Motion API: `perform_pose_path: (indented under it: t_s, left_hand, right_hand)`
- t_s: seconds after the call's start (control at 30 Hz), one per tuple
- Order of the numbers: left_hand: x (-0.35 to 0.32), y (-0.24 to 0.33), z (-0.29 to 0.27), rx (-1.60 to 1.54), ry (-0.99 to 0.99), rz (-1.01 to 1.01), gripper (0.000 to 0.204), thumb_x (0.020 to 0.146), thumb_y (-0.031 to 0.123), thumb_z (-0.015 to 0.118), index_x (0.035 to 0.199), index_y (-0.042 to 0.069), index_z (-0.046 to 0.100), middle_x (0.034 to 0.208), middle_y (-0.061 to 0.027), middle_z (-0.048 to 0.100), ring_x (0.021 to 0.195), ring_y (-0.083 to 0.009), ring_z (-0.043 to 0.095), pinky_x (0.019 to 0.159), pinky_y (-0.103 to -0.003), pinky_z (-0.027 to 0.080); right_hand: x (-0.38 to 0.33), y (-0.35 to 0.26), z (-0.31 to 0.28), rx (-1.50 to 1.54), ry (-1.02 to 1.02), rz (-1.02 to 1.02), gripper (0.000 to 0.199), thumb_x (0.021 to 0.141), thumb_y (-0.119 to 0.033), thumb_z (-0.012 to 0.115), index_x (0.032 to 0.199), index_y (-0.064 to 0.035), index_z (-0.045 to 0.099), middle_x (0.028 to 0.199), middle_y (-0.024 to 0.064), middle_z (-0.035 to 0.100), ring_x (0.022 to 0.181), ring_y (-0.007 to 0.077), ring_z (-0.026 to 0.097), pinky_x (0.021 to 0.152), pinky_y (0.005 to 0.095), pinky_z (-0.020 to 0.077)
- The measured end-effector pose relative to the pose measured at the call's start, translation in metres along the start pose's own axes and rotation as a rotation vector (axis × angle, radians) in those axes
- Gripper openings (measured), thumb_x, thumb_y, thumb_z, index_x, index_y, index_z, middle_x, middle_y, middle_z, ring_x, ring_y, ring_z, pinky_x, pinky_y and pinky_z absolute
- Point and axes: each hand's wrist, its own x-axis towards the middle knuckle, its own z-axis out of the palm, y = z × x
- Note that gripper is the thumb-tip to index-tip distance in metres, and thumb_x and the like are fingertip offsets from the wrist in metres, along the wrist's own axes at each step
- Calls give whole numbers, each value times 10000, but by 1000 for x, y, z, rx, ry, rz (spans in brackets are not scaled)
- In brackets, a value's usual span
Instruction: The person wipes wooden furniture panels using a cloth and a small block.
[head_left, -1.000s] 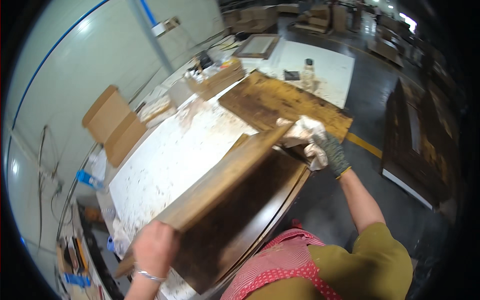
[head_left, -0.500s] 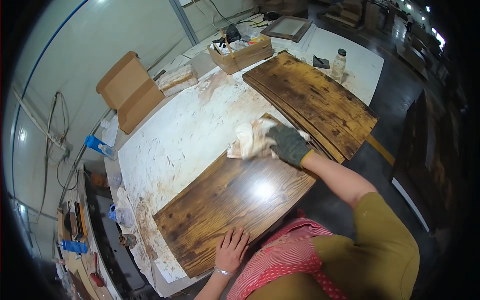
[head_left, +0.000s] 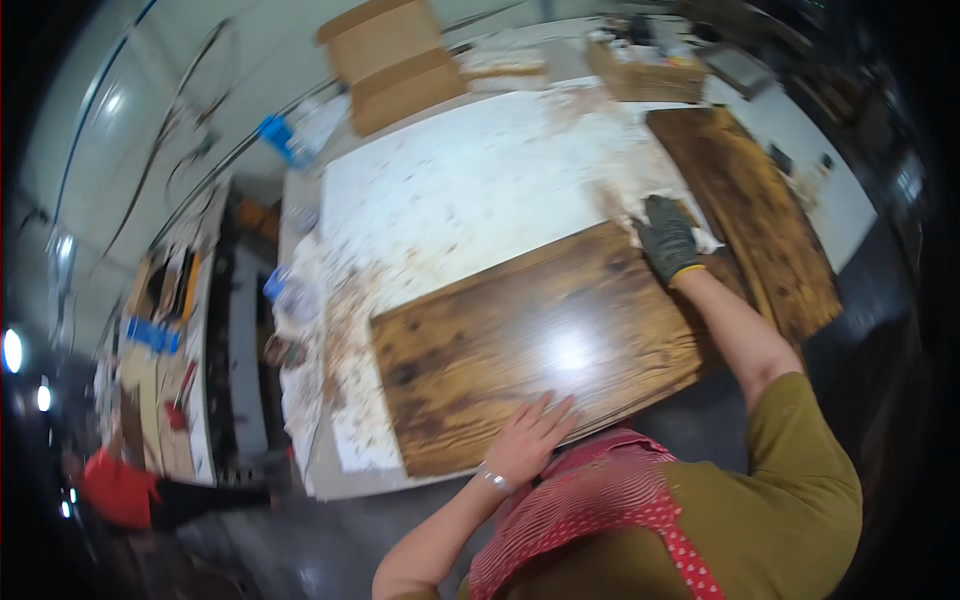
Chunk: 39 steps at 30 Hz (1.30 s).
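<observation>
My bare left hand (head_left: 527, 440) lies flat, fingers spread, pinning the stained wooden board (head_left: 530, 345) on the paper-covered bench (head_left: 450, 190). My gloved right hand (head_left: 668, 240) bunches a stained rag (head_left: 700, 238) at its far corner. The board looks dark and glossy across, so I judge little wiping left.

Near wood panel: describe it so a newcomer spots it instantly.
On the white stained worktable, look at the edge closest to the person. The near panel lies flat there, bare left hand on its edge, gloved right hand at its far corner. Unlike the second panel, it shows a bright glare spot.
</observation>
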Motion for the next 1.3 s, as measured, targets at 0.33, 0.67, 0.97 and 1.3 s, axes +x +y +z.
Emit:
perform_pose_path:
  t_s: [0.33,0.67,0.97,1.3]
  left_hand:
    - [-4,5,1,-302,-297,-249,441,798,124,486,1239,125,497,1226,-105,523,1072,-277,545,907,-412,434]
    - [-14,-16,1,-504,191,-198,303,836,151,551,1124,61,569,1211,-136,543,1122,-324,499,942,-406,403]
    - [-100,-128,-38,-149,524,-1016,606,795,200,647,1276,-56,385,1105,-205,497,1021,-317,479,932,-374,356]
    - [-121,-190,-54,-722,433,-1302,482,830,378,623,1092,-25,577,1043,-155,605,947,-254,550,832,-363,437]
  right_hand:
    - [-37,-321,-28,1268,-479,-918,415,748,-184,614,1132,-40,549,1224,174,508,1138,329,480,966,412,388]
    - [-13,65,-56,58,-486,354,403,774,-363,601,1028,-51,628,1128,202,564,1043,340,531,880,422,411]
    - [-45,127,-183,-66,-712,644,447,786,-414,581,1056,-58,616,1041,206,605,958,351,576,843,411,439]
    - [-60,83,-147,379,-1095,297,600,693,-479,581,1140,-79,596,1134,192,584,1025,336,566,902,409,417]
